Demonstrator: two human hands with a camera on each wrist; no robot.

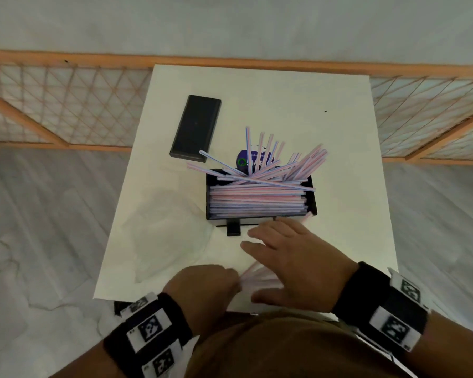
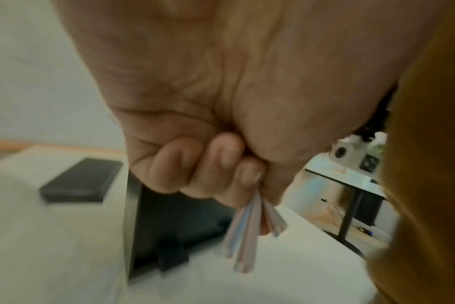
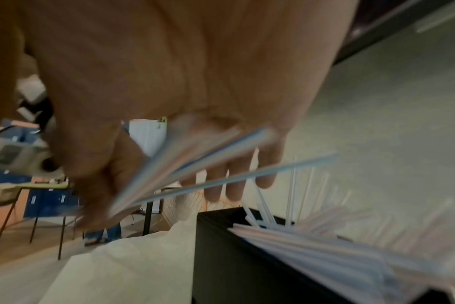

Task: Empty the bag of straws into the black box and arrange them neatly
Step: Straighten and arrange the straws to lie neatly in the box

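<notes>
The black box [image 1: 310,199] stands mid-table with striped straws [image 1: 257,199] laid flat in it and more straws [image 1: 284,165] fanned loosely over its far rim. Near the table's front edge my left hand [image 1: 225,282] grips one end of a small straw bundle [image 1: 254,276]. In the left wrist view my left hand [image 2: 221,174] has its fingers curled round the straw bundle [image 2: 247,226]. My right hand [image 1: 260,255] lies over the bundle with fingers straight and spread. In the right wrist view the straws [image 3: 195,162] cross its palm. The clear empty bag [image 1: 164,233] lies left of the box.
The black lid [image 1: 195,128] lies at the table's back left. A purple label [image 1: 243,158] shows behind the box under the fanned straws. A small black tab [image 1: 233,226] sticks out at the box's front. A wooden lattice barrier [image 1: 66,105] runs behind the table.
</notes>
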